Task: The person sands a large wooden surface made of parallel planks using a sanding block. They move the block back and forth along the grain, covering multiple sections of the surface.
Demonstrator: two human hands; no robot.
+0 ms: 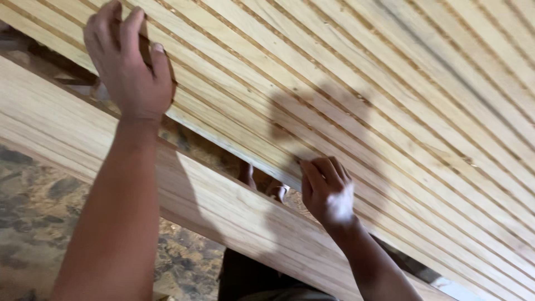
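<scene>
A wide bed of pale wooden slats [390, 95], set edge to edge with thin dark gaps, runs diagonally from upper left to lower right. My left hand [129, 64] reaches over the near edge of the slats at upper left, fingers curled on top of the outermost slat [223, 131]. My right hand [327, 190] grips the same near edge lower down, fingers bent around the slat's rim. A separate broad plank [223, 206] lies below, parallel to the slats, passing under both forearms.
Sawdust-covered ground [33, 223] shows at lower left. Through the gap between plank and slats I see sawdust and my foot in a sandal [276, 189]. My dark trousers [251, 278] are at bottom centre.
</scene>
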